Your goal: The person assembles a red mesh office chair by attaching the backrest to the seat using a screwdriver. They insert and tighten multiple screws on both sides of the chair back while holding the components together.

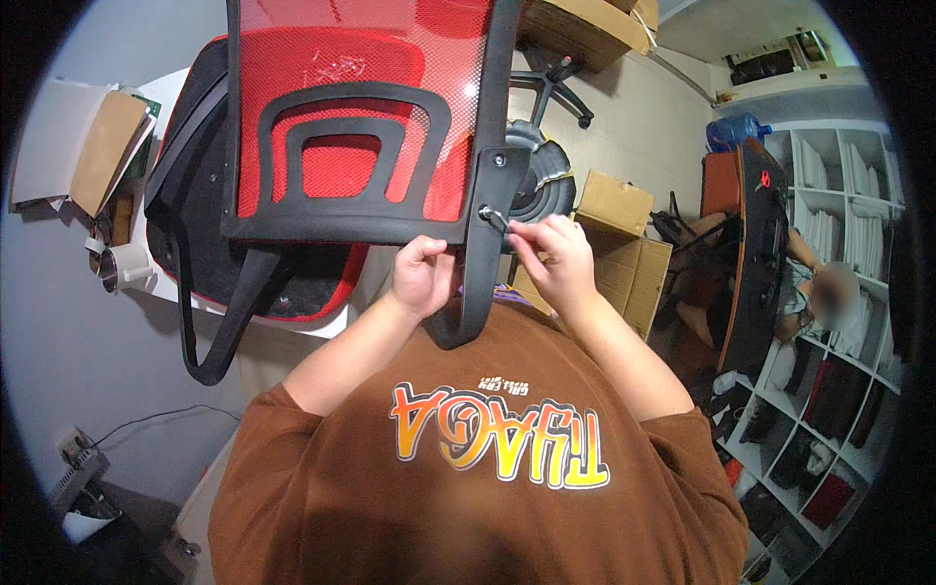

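So there's someone in a brown T-shirt (468, 526) working on a red mesh chair back (458, 58) with a black frame, held up right in front of their chest. Their right hand (556, 255) has thumb and fingertips pinched on a small metal key (497, 220), which sits at a bolt spot on the black armrest (479, 273) along the right side of the frame. The left hand (421, 280) is up against the bottom bar, fingers curled in and thumb on the edge; can't tell how tight, the frame hides part of it.

Only writing I can really make out is the shirt's: chunky letters (502, 436) fading red to yellow with a dark and white outline, upside down to the wearer, plus a tiny white line (504, 386) on the chair side. Behind the chair back, a red-and-black seat (322, 278) lies on a white table (336, 322), and cardboard boxes (614, 203) are stacked off to the right.
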The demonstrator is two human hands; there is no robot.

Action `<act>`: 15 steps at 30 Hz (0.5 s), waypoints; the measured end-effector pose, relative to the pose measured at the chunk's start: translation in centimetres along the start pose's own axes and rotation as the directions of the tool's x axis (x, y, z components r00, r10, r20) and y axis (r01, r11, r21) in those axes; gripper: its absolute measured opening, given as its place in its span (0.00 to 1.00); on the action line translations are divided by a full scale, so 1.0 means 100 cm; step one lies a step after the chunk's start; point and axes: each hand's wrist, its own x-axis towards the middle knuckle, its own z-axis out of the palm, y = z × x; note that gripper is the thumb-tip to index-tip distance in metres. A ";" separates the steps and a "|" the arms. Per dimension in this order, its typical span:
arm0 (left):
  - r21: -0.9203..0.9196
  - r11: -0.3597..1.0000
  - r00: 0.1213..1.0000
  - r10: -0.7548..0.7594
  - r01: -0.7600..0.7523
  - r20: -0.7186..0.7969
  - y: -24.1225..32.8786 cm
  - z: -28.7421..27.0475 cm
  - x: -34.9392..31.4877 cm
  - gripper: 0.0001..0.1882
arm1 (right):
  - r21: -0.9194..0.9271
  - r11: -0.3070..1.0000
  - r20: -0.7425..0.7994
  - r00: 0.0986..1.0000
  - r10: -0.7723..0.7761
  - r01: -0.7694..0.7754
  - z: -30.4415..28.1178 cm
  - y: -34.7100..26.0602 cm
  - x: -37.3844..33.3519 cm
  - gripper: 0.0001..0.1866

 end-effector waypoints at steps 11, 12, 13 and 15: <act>-0.123 0.992 1.000 -0.006 0.003 -0.024 0.000 0.001 -0.001 0.15 | 0.021 0.999 0.030 0.999 -0.030 0.029 0.003 -0.010 0.030 0.08; -0.082 0.997 1.000 -0.003 0.002 -0.011 -0.001 -0.002 0.000 0.20 | 0.036 0.999 0.008 1.000 -0.029 0.029 -0.002 -0.011 0.032 0.08; -0.041 0.999 1.000 0.001 -0.001 0.002 -0.002 -0.007 0.001 0.25 | 0.052 0.998 -0.014 0.999 -0.029 0.030 -0.006 -0.012 0.033 0.09; -0.013 1.000 1.000 0.006 -0.005 0.019 -0.004 -0.009 0.001 0.30 | 0.316 0.927 0.032 0.979 0.203 -0.203 -0.013 -0.009 0.032 0.11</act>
